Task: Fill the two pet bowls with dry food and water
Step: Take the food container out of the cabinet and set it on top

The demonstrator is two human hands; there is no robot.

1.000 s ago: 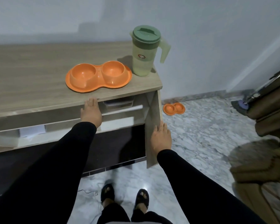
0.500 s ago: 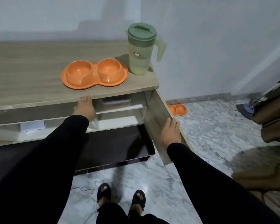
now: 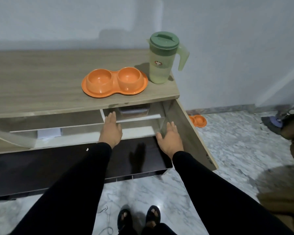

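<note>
An orange double pet bowl, both cups empty, sits on the wooden cabinet top near its right end. A green lidded pitcher stands just right of it. Under the top, on the upper shelf, lies a clear lidded container with brown contents. My left hand reaches flat toward that shelf, fingers straight, holding nothing. My right hand hovers open beside the swung-out cabinet door, apart from it.
A second small orange double bowl lies on the marble floor by the wall. A white paper lies on the lower shelf. Brown furniture and a brown mat stand at the right. My feet are below.
The right hand swung the cabinet door wide open and let go of it. The left hand left the cabinet's edge and reached toward the shelf. The view drew back.
</note>
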